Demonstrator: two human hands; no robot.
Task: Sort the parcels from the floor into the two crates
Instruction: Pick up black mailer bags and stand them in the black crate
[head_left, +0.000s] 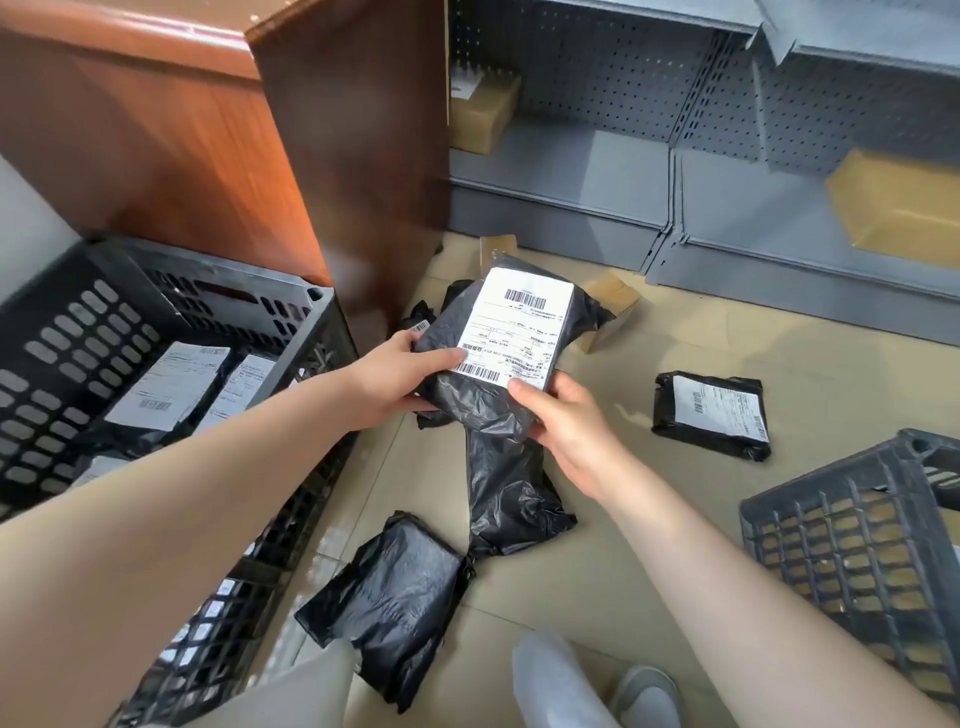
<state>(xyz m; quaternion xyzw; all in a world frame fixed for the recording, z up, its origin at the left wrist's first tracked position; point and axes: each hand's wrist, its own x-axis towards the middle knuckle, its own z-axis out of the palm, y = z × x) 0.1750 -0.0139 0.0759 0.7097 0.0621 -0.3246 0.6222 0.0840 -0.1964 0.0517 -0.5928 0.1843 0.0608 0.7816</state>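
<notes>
Black plastic wraps the parcel (511, 358) held up over the floor (675, 545), its white label facing the camera. The left hand (400, 382) grasps its left edge, thumb on the label, and the right hand (563, 423) pinches its lower right corner. The left crate (311, 312) holds several labelled parcels; the right crate (857, 545) stands at the right edge, and its contents cannot be made out. On the floor lie a labelled parcel (711, 415) near the right crate and a plain black bag (389, 608) beside the left crate. Grey shelving (571, 171) carries 2 cardboard boxes.
</notes>
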